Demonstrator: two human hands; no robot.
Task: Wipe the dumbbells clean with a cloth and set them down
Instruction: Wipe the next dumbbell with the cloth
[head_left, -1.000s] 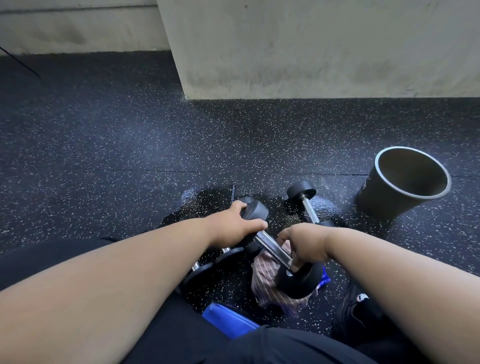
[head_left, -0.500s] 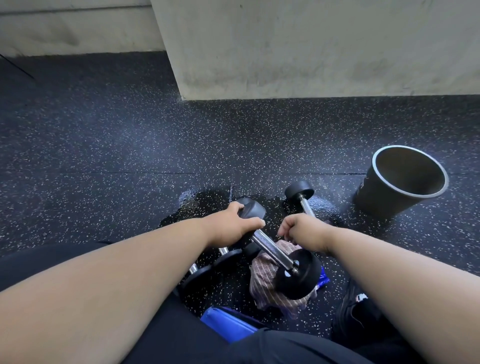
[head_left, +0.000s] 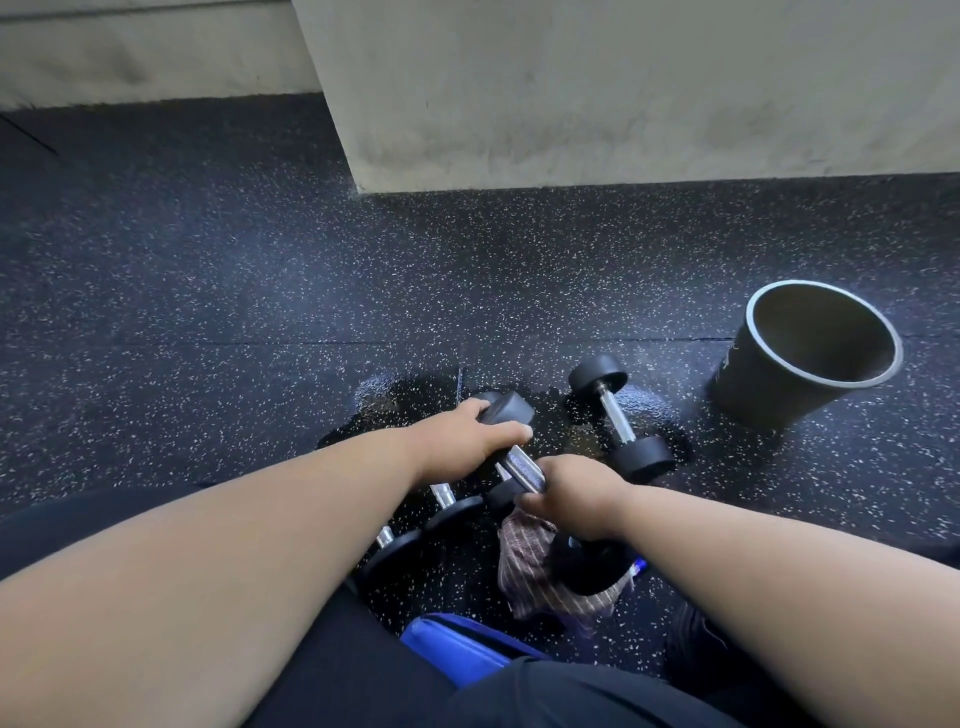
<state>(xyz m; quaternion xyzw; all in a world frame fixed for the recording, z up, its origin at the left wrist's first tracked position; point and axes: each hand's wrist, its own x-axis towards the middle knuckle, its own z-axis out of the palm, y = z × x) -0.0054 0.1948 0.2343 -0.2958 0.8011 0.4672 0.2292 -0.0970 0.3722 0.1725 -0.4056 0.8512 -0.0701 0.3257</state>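
On the wet speckled floor (head_left: 260, 312), the left hand (head_left: 462, 441) clasps one dumbbell (head_left: 522, 467) head; right hand (head_left: 576, 499) fingers press the cloth (head_left: 524, 566) around its bar. It is probably heavy, stiff and slick, so the heads are best to grip.

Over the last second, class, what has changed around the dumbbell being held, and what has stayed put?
The right hand slid along the held dumbbell: from its near end up to the bar's far part, then back toward the near end, the striped cloth under it. The left hand kept its grip on the far head. The second dumbbell, bucket and wet floor patch stayed put.
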